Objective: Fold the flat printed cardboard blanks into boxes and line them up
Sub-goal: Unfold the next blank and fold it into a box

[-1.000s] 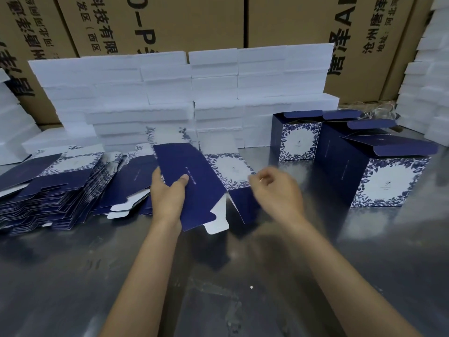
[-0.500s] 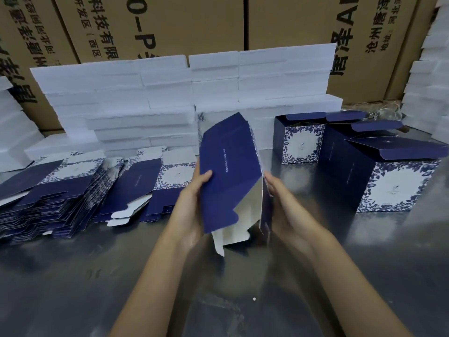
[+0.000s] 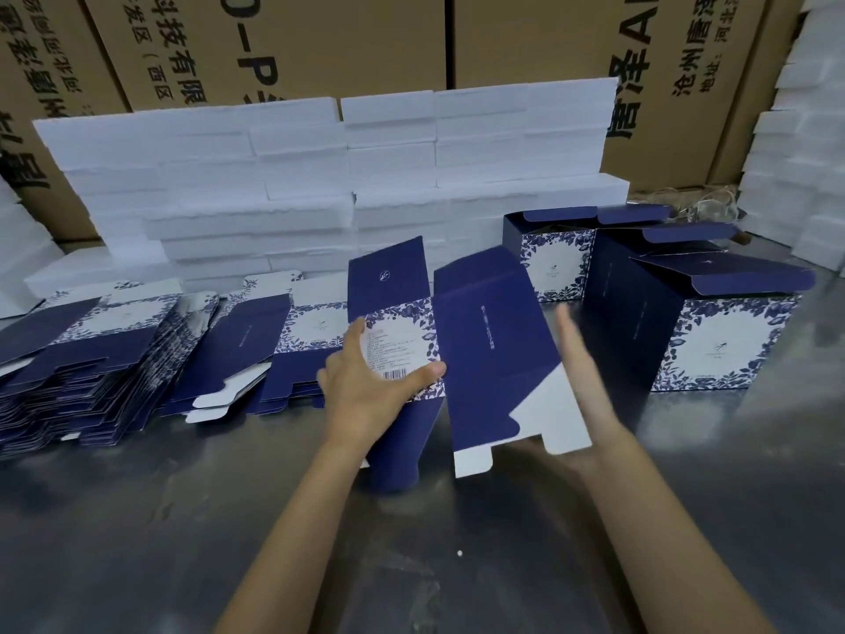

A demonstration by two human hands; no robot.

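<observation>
now both hands (image 3: 379,382) hold half-opened blank (image 3: 489,354), hollow inside.

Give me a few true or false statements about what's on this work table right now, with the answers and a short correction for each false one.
1. The left hand holds the half-opened blank by its floral panel with the barcode. True.
2. The right hand is clenched in a fist around a flap. False: its fingers are straight, lying against the blank's right side.
3. The folded boxes stand to the right of the blank. True.
4. The folded boxes have their top flaps tucked shut. False: their top flaps stand open.
5. The flat blanks are piled on the left of the metal table. True.
6. The white foam slabs lie in front of the hands. False: they are stacked behind the blanks.
</observation>
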